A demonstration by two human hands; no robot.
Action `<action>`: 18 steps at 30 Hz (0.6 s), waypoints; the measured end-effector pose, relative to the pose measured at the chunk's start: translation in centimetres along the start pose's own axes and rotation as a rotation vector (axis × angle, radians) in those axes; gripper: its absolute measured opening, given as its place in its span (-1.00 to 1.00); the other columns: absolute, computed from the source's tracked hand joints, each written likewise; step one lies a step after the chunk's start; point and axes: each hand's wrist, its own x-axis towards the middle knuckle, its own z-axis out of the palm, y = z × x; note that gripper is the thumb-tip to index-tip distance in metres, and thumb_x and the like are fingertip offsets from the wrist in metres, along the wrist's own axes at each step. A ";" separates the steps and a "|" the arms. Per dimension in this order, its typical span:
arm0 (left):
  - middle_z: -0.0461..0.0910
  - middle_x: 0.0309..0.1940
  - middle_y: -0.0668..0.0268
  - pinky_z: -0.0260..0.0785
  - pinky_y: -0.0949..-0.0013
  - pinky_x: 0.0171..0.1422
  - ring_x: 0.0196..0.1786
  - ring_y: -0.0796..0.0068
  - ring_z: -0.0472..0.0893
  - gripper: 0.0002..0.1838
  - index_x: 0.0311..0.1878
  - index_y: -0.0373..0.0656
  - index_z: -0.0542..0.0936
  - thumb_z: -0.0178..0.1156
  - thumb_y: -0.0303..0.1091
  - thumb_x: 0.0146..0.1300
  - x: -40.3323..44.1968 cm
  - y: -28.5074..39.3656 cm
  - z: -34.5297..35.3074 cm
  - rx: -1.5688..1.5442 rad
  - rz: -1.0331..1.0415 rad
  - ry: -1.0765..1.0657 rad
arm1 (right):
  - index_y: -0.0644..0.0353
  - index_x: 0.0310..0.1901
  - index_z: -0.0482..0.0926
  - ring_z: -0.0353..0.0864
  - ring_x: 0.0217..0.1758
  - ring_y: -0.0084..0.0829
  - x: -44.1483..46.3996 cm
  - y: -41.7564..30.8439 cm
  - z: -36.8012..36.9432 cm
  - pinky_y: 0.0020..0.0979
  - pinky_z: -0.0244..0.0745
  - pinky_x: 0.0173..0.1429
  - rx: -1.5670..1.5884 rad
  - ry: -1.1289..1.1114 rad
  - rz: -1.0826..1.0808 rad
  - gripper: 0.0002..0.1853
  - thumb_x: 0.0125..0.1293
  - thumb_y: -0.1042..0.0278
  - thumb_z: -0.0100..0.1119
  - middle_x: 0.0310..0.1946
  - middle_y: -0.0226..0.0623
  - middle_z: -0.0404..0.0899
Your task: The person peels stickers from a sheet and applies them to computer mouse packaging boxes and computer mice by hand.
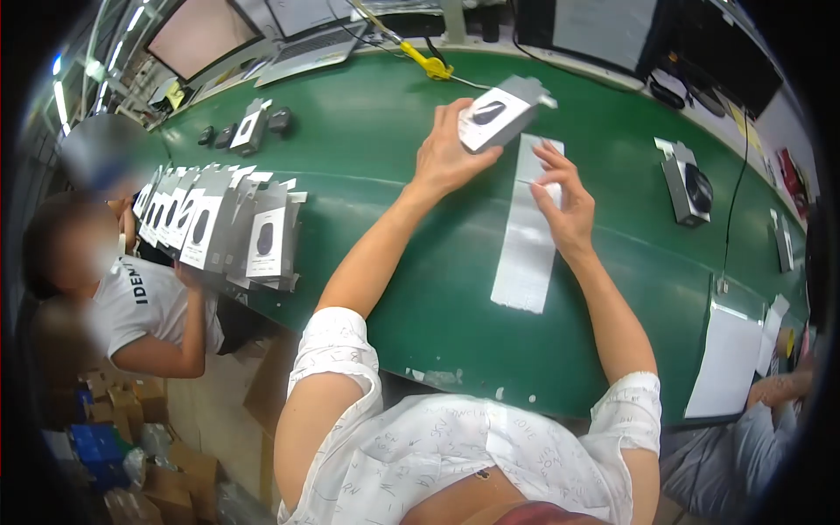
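Bright; ceiling tubes [60,103] glow; edges bowed, dark

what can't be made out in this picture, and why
All in the head view:
Fine print on the box in the left hand: too small to read.
The thin sliver at the right hand: too small to identify.
Number of boxes in the row: front ones overlap those behind.
Laptop screen: its top is cut off by the picture's edge.
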 end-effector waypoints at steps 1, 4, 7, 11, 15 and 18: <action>0.36 0.18 0.13 0.42 0.09 0.19 0.13 -0.02 0.53 -0.12 0.29 -0.14 0.31 0.47 -0.05 -0.10 -0.8 0.8 0.8 -0.036 0.030 -0.035 | 0.19 -0.27 0.59 0.14 0.53 -0.17 -0.1 -0.3 0.3 -0.15 0.02 0.53 0.085 -0.068 0.024 -0.92 0.23 0.50 0.30 0.26 -0.16 0.48; 0.33 0.22 0.19 0.44 0.13 0.16 0.16 0.06 0.50 -0.13 0.28 -0.13 0.32 0.51 -0.13 -0.13 -1.6 -0.4 3.6 -0.159 0.181 -0.039 | 0.21 -0.24 0.60 -0.06 0.62 -0.14 0.0 0.5 -0.1 -0.13 -0.11 0.58 0.182 -0.151 0.057 -0.94 0.27 0.50 0.27 0.39 -0.07 0.33; 0.19 0.42 0.26 0.46 0.37 0.06 0.20 0.36 0.45 -0.23 0.29 -0.08 0.32 0.49 -0.42 0.00 -2.3 -0.3 3.4 -0.568 0.056 -0.137 | 0.25 -0.22 0.60 0.03 0.58 -0.16 0.2 0.5 -0.7 -0.21 0.02 0.54 0.347 -0.099 0.204 -0.92 0.31 0.47 0.27 0.43 0.05 0.24; -0.01 0.53 0.20 0.58 0.39 0.02 0.32 0.33 0.38 -0.34 0.31 -0.09 0.33 0.31 -0.61 0.14 -2.0 -0.9 3.6 -0.896 -0.001 -0.205 | 0.26 -0.19 0.61 0.19 0.52 -0.20 0.5 1.2 -1.2 -0.26 0.19 0.48 0.405 -0.122 0.349 -0.90 0.31 0.45 0.27 0.43 0.06 0.22; -0.06 0.54 0.18 0.64 0.32 0.12 0.40 0.24 0.33 -0.36 0.35 -0.14 0.30 0.17 -0.70 0.20 -2.2 -1.0 4.3 -1.035 -0.001 -0.196 | 0.31 -0.19 0.60 0.41 0.37 -0.28 0.1 2.3 -0.7 -0.38 0.41 0.31 0.330 -0.095 0.297 -0.87 0.32 0.43 0.26 0.41 0.07 0.25; -0.07 0.54 0.19 0.63 0.33 0.11 0.37 0.25 0.37 -0.36 0.37 -0.16 0.28 0.13 -0.73 0.21 -2.4 -1.4 5.3 -0.980 0.068 -0.203 | 0.31 -0.21 0.60 0.60 0.16 -0.33 -0.3 3.1 -0.8 -0.45 0.52 0.18 0.229 -0.082 0.350 -0.85 0.31 0.40 0.28 0.40 0.07 0.26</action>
